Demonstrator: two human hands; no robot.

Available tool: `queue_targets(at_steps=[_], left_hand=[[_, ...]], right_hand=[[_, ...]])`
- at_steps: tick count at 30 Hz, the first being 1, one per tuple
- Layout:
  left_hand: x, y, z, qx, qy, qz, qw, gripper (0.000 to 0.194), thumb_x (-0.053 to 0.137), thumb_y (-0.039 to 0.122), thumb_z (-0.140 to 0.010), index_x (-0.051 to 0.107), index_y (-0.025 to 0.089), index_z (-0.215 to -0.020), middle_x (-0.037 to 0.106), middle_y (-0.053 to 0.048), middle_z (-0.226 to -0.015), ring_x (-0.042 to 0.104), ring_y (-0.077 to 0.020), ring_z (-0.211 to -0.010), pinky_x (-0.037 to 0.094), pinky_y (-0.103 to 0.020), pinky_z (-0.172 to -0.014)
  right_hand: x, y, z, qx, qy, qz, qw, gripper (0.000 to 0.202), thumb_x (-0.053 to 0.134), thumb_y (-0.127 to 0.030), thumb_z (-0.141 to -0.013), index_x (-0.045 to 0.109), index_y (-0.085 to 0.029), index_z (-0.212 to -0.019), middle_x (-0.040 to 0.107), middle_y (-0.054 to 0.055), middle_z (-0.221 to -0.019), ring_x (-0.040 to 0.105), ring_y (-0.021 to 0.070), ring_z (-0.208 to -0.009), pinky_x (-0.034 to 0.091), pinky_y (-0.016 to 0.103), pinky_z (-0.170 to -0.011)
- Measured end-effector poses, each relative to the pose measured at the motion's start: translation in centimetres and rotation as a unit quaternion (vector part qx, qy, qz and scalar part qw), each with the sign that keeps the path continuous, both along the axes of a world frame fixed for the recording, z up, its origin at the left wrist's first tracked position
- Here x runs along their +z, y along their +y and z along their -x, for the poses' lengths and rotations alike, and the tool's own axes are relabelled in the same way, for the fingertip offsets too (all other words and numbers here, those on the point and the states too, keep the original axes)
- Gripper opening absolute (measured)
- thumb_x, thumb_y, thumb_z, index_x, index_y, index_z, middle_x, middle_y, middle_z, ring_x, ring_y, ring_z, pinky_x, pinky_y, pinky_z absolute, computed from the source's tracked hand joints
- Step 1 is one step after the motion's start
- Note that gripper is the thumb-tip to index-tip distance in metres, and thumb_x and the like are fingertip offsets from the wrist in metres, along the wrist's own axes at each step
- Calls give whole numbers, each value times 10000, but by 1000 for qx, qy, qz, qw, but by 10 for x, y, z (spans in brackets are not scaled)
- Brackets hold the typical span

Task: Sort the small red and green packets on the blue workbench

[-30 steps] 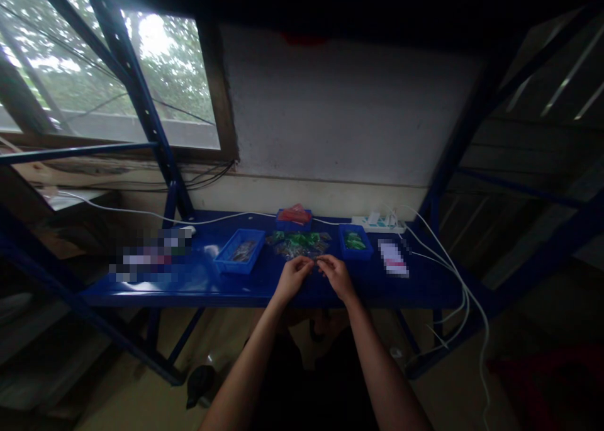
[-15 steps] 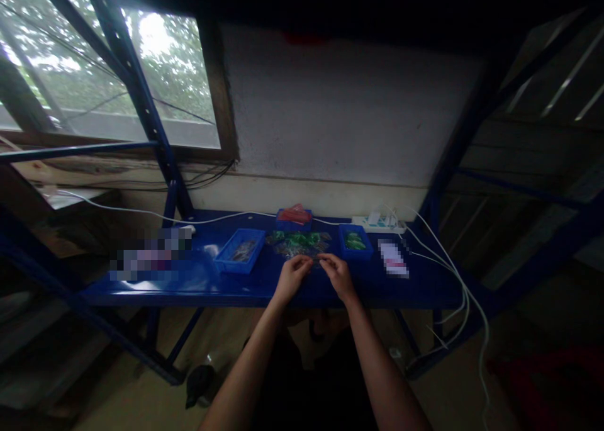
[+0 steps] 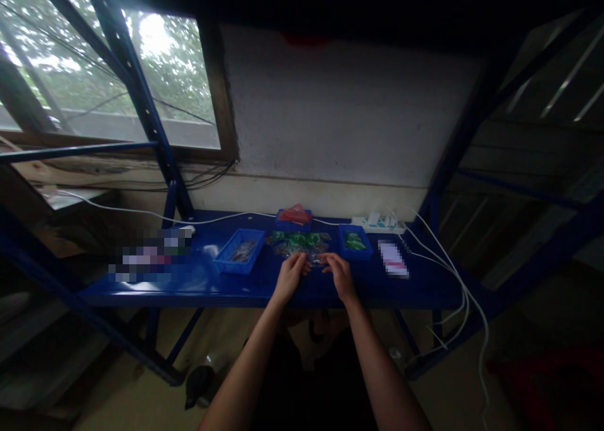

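Note:
My left hand [image 3: 291, 276] is over the near edge of a pile of small clear and green packets [image 3: 302, 240] on the blue table. Its fingers are bent close together; what they hold, if anything, is too small to make out. My right hand [image 3: 338, 274] is just to the right, its fingertips at a small clear packet [image 3: 317, 261]. A blue tray [image 3: 240, 266] with clear packets lies left of the pile. Green packets fill part of a blue tray [image 3: 355, 248] on the right. Behind the pile, a blue tray holds red packets [image 3: 295, 214].
A white power strip [image 3: 377, 223] with plugs and cables is at the back right, a phone-like white object [image 3: 393, 258] in front of it. Blurred items [image 3: 148, 255] lie at the table's left. Blue rack posts [image 3: 141, 97] stand at both sides.
My hands have moved slightly apart from their near-touching pose. The left fingers now point more forward over the pile, and the right hand has shifted slightly right.

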State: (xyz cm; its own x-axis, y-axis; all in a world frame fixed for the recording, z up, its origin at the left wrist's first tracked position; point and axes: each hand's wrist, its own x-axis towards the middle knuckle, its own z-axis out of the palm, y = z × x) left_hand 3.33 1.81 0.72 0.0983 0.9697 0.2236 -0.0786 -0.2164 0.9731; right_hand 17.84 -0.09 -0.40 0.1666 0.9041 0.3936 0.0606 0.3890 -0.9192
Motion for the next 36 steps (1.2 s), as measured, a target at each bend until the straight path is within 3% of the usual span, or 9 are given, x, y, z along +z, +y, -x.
queue_targets(at_steps=[6, 15, 18, 21, 24, 26, 28, 31, 36], left_hand=[[-2, -2, 0, -14, 34, -10, 999, 315, 642, 439, -657, 631, 137, -744, 625, -6, -577, 587, -150, -563, 435, -232, -529], [-8, 1, -1, -8, 17, -10, 1000, 251, 636, 371, -640, 629, 139, -735, 620, -5, -589, 578, -141, -548, 432, -228, -523], [-6, 1, 0, 22, 19, -17, 999, 253, 618, 378, -651, 629, 143, -744, 608, 0, -576, 568, -142, -529, 429, -232, -512], [3, 3, 12, 113, 60, -78, 989, 234, 579, 368, -698, 636, 154, -773, 632, -14, -641, 567, -144, -559, 432, -239, -540], [22, 11, 42, 258, 184, -154, 936, 200, 517, 308, -761, 648, 165, -810, 659, -47, -761, 588, -172, -669, 452, -276, -655], [36, 18, 66, 332, 318, -175, 871, 211, 493, 294, -796, 663, 172, -825, 663, -80, -825, 594, -229, -805, 443, -327, -744], [46, 24, 85, 367, 429, -156, 810, 245, 477, 293, -822, 674, 172, -904, 667, -114, -910, 577, -282, -900, 428, -374, -782], [50, 25, 97, 357, 531, -147, 754, 312, 445, 288, -856, 648, 174, -1063, 646, -142, -1059, 540, -316, -1004, 410, -401, -814], [35, 17, 82, 263, 609, -143, 734, 319, 386, 221, -884, 649, 183, -1060, 655, -128, -1057, 558, -284, -981, 405, -368, -806]], right_hand=[[-2, 2, 2, 11, -27, 44, 999, 196, 595, -346, -713, 673, -184, -794, 689, 49, -783, 629, 201, -731, 489, 262, -561], [-1, 2, 2, 2, -24, 42, 999, 183, 578, -331, -724, 655, -185, -805, 675, 44, -768, 622, 189, -710, 479, 255, -552], [-1, 2, 2, -8, 0, 35, 999, 212, 564, -353, -738, 642, -186, -842, 684, 59, -835, 636, 197, -760, 484, 252, -553], [-2, 3, 3, -12, 12, 40, 999, 226, 566, -369, -735, 629, -186, -853, 687, 70, -861, 645, 200, -763, 481, 251, -545], [-4, 5, 3, -10, 6, 47, 999, 230, 565, -374, -738, 626, -185, -854, 689, 72, -842, 644, 193, -738, 476, 249, -536], [-4, 5, 3, -6, -4, 48, 999, 237, 560, -378, -745, 630, -184, -861, 689, 69, -823, 641, 186, -723, 473, 244, -533], [-4, 4, 3, -2, -14, 44, 999, 245, 556, -384, -752, 634, -181, -867, 687, 64, -804, 638, 179, -706, 470, 241, -532], [-4, 3, 2, -1, -25, 40, 999, 253, 553, -386, -757, 638, -178, -874, 684, 59, -775, 635, 175, -687, 465, 239, -531], [-3, 2, 2, -8, -38, 41, 998, 247, 546, -385, -770, 644, -178, -862, 681, 56, -750, 635, 175, -674, 461, 239, -526]])
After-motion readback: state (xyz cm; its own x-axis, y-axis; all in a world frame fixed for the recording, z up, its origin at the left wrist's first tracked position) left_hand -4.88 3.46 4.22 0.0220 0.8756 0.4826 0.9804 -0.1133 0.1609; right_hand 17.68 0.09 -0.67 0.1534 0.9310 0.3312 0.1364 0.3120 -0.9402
